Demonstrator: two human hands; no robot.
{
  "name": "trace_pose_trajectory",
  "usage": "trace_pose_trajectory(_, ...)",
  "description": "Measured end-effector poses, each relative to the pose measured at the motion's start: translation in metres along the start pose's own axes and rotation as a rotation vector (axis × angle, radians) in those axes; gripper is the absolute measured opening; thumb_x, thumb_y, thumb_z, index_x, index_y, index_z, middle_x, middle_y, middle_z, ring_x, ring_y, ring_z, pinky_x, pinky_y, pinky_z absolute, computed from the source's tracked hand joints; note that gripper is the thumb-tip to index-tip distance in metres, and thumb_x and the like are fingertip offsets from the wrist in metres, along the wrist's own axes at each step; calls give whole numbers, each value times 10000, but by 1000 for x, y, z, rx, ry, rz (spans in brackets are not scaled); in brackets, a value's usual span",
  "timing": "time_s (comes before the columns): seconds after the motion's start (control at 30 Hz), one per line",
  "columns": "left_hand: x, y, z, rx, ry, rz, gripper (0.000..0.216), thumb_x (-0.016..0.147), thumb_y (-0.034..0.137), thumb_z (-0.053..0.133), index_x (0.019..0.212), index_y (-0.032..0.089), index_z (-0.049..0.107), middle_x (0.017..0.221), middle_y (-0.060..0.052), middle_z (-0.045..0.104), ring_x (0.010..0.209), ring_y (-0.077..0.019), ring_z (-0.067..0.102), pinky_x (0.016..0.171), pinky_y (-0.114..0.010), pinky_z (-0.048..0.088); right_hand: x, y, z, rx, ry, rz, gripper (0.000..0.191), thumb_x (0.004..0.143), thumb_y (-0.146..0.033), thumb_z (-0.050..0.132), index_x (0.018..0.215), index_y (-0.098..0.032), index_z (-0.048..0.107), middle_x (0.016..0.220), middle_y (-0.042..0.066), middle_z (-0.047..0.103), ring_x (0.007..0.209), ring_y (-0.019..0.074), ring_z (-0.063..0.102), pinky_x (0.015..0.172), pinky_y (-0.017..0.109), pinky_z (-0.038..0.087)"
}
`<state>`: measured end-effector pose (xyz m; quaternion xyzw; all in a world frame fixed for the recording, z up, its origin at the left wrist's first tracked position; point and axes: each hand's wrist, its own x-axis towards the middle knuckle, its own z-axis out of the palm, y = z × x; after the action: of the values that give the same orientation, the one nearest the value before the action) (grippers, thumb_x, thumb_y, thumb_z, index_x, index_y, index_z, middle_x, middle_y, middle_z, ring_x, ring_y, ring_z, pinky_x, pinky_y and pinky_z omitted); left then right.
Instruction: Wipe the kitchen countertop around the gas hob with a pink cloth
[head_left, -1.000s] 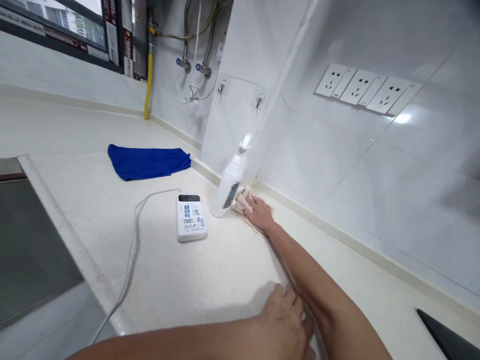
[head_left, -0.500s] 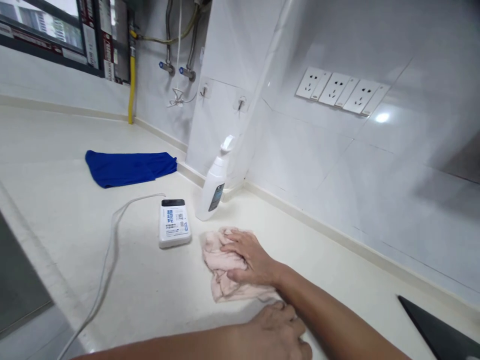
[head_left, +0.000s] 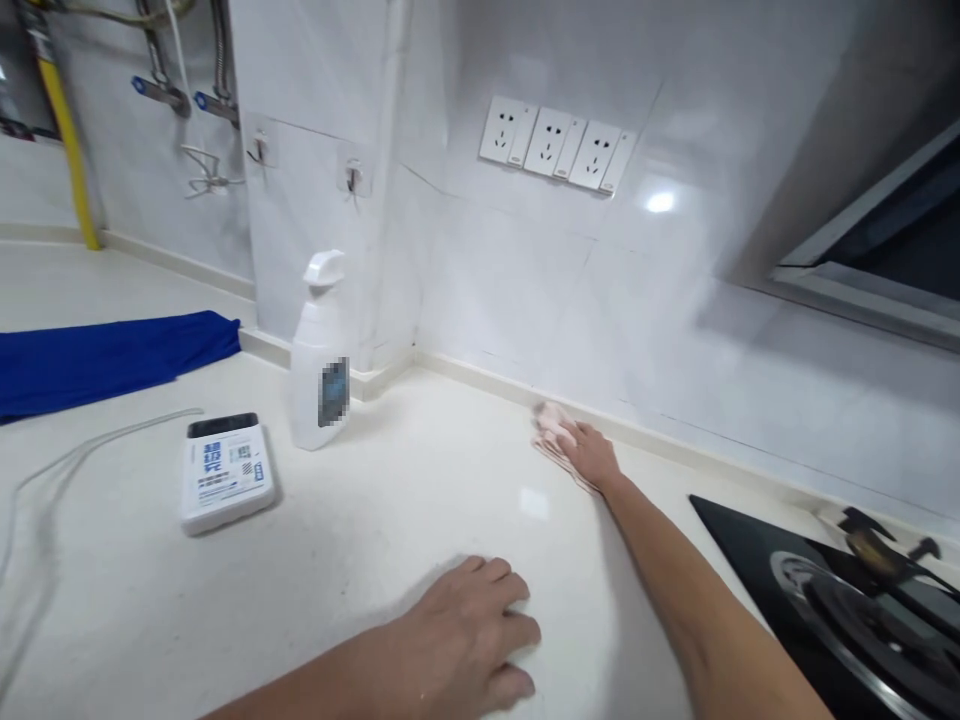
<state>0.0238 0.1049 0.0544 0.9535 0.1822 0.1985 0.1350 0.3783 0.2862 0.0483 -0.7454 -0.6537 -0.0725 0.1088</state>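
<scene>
My right hand [head_left: 592, 455] reaches far forward and grips a pale pink cloth [head_left: 553, 418], pressed to the counter at the foot of the back wall. The cloth is bunched under the fingers and a little blurred. Nearer to me, my left hand [head_left: 472, 635] rests palm down on the cream countertop [head_left: 420, 500], holding nothing, its fingers apart and slightly bent. A white spray bottle [head_left: 319, 370] stands upright by the wall corner. In front of it to the left lies a white power bank [head_left: 226, 475] with a black end and blue print.
A blue cloth [head_left: 120, 355] lies at the left, near a white cable [head_left: 97, 440]. At the right is a black gas hob [head_left: 757, 550] with a burner. Wall sockets [head_left: 559, 145] sit above the counter, and a range hood [head_left: 885, 250] juts out at upper right.
My right hand has pushed the pink cloth away and to the right, up to the wall edge. My view has turned right, bringing more of the hob into sight. My left hand's fingers have spread.
</scene>
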Motion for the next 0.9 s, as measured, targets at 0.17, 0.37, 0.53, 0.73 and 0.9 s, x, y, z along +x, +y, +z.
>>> trace_pose_trajectory(0.17, 5, -3, 2, -5, 47, 18, 167, 1010, 343, 682, 892, 224, 682, 1048, -7, 692, 1029, -187, 619, 919, -334, 435, -50, 93, -17, -73, 19, 269, 576, 1060, -506, 358, 1534, -253, 567, 1546, 179, 557, 1384, 364, 560, 1120, 557, 447)
trace_pose_trajectory(0.37, 13, -18, 5, -46, 63, 33, 218, 1062, 326, 570, 971, 206, 728, 1084, -43, 718, 1021, -204, 653, 906, -345, 439, -112, 106, -25, -133, 43, 264, 540, 1066, -513, 377, 1513, -281, 573, 1541, 123, 573, 1448, 283, 508, 1195, 447, 398)
trace_pose_trajectory(0.53, 20, -23, 0, -111, 0, 26, 309, 1083, 379, 497, 1067, 198, 747, 1100, -74, 729, 1018, -223, 660, 921, -353, 450, -209, 96, -34, -146, 19, 231, 583, 1053, -563, 386, 1554, -297, 526, 1610, 107, 502, 1514, 288, 438, 1206, 481, 398)
trace_pose_trajectory(0.73, 21, -24, -3, -91, -4, 4, 366, 1082, 410, 460, 1090, 191, 754, 1113, -80, 742, 1055, -235, 666, 937, -355, 473, -367, 74, -50, 1, 123, 125, 563, 1004, -608, 434, 1508, -402, 578, 1609, 46, 520, 1539, 330, 413, 1220, 581, 414)
trace_pose_trajectory(0.9, 21, -29, -3, -28, 4, 1, 350, 1067, 391, 469, 1110, 191, 754, 1117, -89, 754, 1052, -238, 685, 897, -347, 508, -462, 86, -48, 104, 214, 44, 484, 1021, -582, 488, 1435, -402, 663, 1574, 38, 573, 1484, 332, 504, 1159, 570, 507)
